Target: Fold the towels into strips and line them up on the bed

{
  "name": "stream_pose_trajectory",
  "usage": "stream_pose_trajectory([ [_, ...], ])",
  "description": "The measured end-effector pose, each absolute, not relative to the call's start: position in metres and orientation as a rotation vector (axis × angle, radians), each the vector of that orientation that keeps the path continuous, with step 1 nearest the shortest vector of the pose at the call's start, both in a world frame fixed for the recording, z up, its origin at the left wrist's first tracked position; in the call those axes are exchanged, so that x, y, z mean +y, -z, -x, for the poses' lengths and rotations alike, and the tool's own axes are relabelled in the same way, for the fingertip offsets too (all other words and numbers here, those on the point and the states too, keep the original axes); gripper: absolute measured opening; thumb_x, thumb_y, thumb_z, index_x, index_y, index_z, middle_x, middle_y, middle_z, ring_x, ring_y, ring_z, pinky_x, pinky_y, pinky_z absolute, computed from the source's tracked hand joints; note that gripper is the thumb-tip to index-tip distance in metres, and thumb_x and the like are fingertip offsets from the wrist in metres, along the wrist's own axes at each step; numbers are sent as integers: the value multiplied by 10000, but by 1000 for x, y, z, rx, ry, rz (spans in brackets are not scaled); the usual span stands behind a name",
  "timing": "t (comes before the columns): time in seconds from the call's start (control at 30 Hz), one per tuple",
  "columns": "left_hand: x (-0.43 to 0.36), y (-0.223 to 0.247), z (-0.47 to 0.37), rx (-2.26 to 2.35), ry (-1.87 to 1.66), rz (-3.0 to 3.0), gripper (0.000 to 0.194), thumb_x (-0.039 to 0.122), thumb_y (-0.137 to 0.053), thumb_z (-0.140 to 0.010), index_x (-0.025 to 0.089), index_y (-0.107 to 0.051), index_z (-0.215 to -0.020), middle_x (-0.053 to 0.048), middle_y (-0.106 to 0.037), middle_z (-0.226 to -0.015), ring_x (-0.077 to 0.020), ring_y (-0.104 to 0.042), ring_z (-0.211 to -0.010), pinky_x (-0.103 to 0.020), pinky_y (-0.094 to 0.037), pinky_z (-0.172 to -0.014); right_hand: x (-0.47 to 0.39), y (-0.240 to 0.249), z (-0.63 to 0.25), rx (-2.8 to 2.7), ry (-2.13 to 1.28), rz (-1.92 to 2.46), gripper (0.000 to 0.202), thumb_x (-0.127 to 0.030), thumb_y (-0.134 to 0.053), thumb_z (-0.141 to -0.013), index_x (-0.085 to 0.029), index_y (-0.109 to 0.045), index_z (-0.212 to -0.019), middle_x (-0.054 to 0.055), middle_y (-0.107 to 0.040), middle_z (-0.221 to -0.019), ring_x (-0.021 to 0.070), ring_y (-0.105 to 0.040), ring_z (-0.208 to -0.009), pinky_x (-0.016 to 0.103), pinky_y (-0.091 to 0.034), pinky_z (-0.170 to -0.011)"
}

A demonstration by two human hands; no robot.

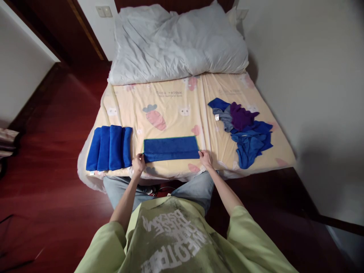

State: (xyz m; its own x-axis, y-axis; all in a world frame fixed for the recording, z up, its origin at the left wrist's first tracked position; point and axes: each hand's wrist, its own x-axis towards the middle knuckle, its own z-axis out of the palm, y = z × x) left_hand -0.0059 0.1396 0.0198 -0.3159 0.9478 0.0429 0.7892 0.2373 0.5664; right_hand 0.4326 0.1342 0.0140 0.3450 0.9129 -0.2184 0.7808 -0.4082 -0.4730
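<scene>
A blue towel (170,146) with a thin green edge lies flat on the bed in front of me, its near part folded over in a strip. My left hand (138,163) pinches the near left corner of that strip. At the opposite end, my right hand (205,158) is closed on the right corner. Left of the towel, several folded blue towels (109,148) lie side by side, overlapping. To the right is a loose heap of crumpled cloths: blue cloths (248,144), a purple cloth (241,115) and a grey cloth (226,118) with a white tag.
The bed (173,110) has a cream sheet printed with carrots and rabbits. A large white quilt or pillow (179,43) fills its head end. A wall (309,94) runs along the right side, and dark red floor (51,151) shows on the left.
</scene>
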Motion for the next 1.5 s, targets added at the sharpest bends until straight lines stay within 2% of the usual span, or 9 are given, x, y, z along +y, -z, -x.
stream_pose_trajectory([
  [0.43, 135, -18, 10, 2138, -816, -1567, 333, 454, -522, -877, 183, -715, -879, -115, -746, -755, -274, -729, -730, -342, -547, -722, 142, -10, -438, -1525, -662, 2363, 378, -473, -508, -978, -208, -757, -1084, 131, -740, -932, 247, -671, -840, 318, -468, -761],
  [0.67, 129, -16, 6, 2189, -851, -1627, 330, 399, -471, -922, 169, -706, -955, -145, -755, -919, -281, -722, -894, -368, -536, -846, 135, -14, -431, -1530, -578, 2341, 411, -471, -456, -1002, -212, -737, -1153, 129, -746, -954, 248, -664, -833, 321, -457, -751],
  [0.9, 126, -14, 1, 2198, -878, -1629, 299, 364, -440, -951, 182, -674, -982, -133, -732, -953, -260, -708, -909, -363, -534, -873, 132, -11, -426, -1484, -536, 2364, 432, -491, -439, -1013, -219, -733, -1176, 137, -733, -899, 260, -666, -847, 344, -463, -789],
  [1.13, 129, -18, -8, 2247, -783, -1629, 307, 336, -402, -969, 167, -656, -998, -163, -700, -979, -297, -678, -959, -419, -516, -904, 132, -17, -417, -1514, -465, 2418, 401, -458, -459, -1014, -198, -728, -1157, 161, -724, -890, 280, -671, -876, 368, -467, -820],
  [1.23, 130, -23, -10, 2242, -750, -1697, 281, 290, -431, -952, 151, -649, -1062, -206, -665, -1100, -350, -625, -1102, -482, -482, -961, 130, -21, -418, -1669, -340, 2291, 385, -395, -449, -1014, -177, -688, -1225, 191, -712, -1078, 294, -647, -1020, 399, -462, -912],
  [1.33, 130, -29, -5, 2109, -708, -1914, 309, 204, -452, -924, 156, -642, -1163, -225, -601, -1297, -386, -534, -1261, -547, -420, -1041, 127, -23, -426, -2018, -269, 1953, 426, -209, -399, -989, -203, -616, -1356, 165, -620, -1360, 297, -550, -1265, 469, -392, -1075],
  [1.43, 126, -30, 8, 1704, -556, -2194, 417, 128, -423, -894, 186, -644, -1243, -160, -591, -1391, -327, -503, -1342, -512, -381, -1126, 123, -23, -438, -2351, -407, 1562, 555, -87, -375, -923, -244, -579, -1414, 71, -569, -1463, 231, -472, -1392, 460, -319, -1184],
  [1.5, 120, -29, 17, 1517, -490, -2294, 496, 136, -432, -880, 178, -600, -1344, -130, -551, -1464, -286, -455, -1408, -471, -339, -1186, 120, -23, -444, -2423, -425, 1454, 559, -126, -402, -927, -223, -532, -1462, 61, -523, -1511, 217, -441, -1429, 453, -298, -1213],
])
